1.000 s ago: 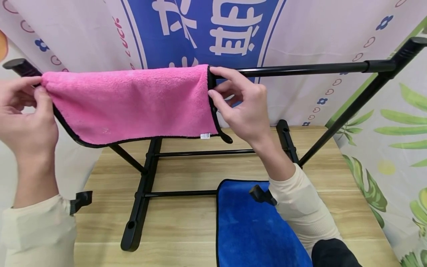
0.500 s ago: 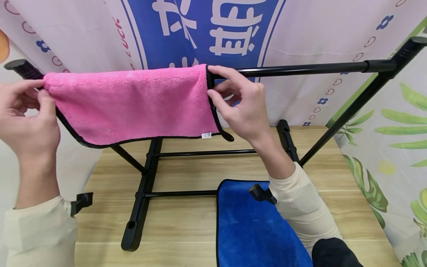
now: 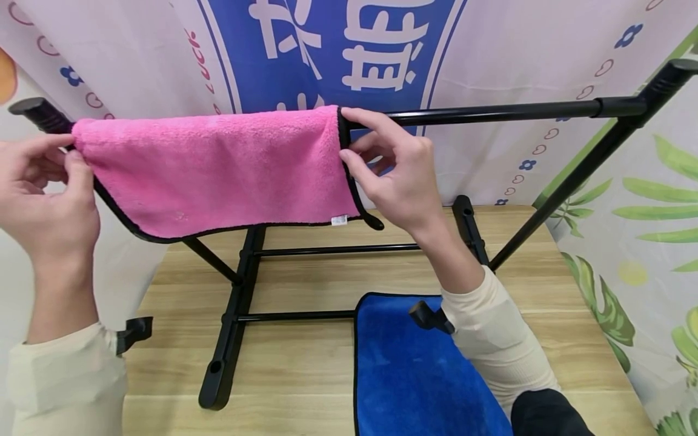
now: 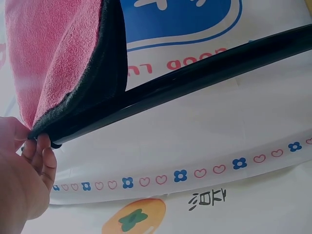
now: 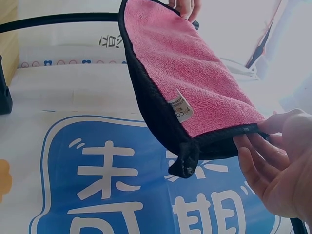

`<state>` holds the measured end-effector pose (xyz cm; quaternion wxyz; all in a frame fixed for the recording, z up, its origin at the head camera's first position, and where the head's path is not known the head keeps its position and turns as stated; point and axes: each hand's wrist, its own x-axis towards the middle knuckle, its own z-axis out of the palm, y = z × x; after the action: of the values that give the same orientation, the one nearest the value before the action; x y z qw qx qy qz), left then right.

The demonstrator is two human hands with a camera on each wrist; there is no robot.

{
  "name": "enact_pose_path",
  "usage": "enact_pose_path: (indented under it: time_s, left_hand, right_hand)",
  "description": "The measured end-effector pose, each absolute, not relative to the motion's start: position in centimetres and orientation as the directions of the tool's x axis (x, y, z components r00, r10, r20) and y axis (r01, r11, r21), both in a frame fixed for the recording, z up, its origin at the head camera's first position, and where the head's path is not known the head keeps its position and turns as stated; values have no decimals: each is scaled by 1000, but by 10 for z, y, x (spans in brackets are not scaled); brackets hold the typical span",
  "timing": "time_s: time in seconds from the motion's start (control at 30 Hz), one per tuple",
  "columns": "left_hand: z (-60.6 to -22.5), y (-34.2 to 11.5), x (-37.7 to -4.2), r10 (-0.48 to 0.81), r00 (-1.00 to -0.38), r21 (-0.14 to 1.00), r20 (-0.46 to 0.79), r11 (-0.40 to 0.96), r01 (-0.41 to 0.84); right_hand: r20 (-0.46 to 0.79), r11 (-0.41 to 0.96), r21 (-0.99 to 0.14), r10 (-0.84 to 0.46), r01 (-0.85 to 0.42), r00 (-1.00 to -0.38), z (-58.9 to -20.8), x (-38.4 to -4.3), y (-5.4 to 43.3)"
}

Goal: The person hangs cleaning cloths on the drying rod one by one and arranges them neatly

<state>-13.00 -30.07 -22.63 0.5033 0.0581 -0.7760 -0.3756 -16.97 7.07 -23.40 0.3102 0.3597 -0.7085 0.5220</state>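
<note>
A pink towel [image 3: 223, 175] with a dark edging hangs folded over the black top rail [image 3: 507, 113] of a rack. My left hand [image 3: 51, 203] pinches its upper left edge between thumb and fingers, close to the rail's left end. At the towel's right edge, my right hand [image 3: 400, 175] pinches the dark border at rail height. A white label [image 3: 339, 220] and a dark hanging loop [image 3: 374, 222] show at the lower right corner. The right wrist view shows the towel's dark back half [image 5: 151, 122] behind the pink side.
A blue towel [image 3: 409, 375] lies on the wooden table [image 3: 289, 381], partly under my right forearm. The rack's left foot [image 3: 223, 363] and lower crossbar [image 3: 297, 316] stand on the tabletop. Printed cloth [image 3: 501, 54] hangs behind, and the rack's right post [image 3: 567, 188] slants upward.
The left hand and the towel's left end have shifted slightly right and down. The lower right corner with the label has crept slightly right. Both hands keep their grip.
</note>
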Motion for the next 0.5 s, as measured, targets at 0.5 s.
enact_pose_path:
  time_s: [0.5]
  left_hand:
    - [-231, -304, -129, -555, -477, 716, 682, 640, 279]
  right_hand:
    - [844, 180, -476, -181, -861, -504, -237, -169, 79]
